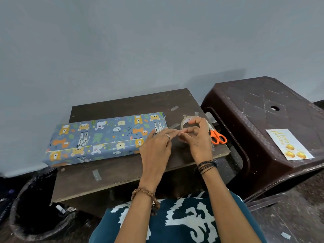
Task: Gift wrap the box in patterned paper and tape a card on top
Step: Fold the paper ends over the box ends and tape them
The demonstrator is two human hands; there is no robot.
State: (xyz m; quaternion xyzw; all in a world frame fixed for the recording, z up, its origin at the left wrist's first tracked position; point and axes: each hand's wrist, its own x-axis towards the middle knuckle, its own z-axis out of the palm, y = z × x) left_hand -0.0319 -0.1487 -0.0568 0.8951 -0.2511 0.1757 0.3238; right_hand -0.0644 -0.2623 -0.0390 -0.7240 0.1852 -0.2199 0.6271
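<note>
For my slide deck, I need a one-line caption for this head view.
Both hands, left hand and right hand, work the tape roll beside the wrapped box; card waits on the stool.

A plain home corner is suggested by a bare grey wall (122, 41), a low desk (112, 174), a plastic stool (263, 106) and a bin (35, 207).

A dark brown wooden tabletop (122, 171) carries a long box wrapped in blue animal-patterned paper (105, 137) on its left half. Orange-handled scissors (217, 136) lie at its right edge, and short strips of clear tape (96, 175) stick to its surface. To the right, a dark brown plastic stool (263, 109) bears a white card with gold balloons (289, 144).
</note>
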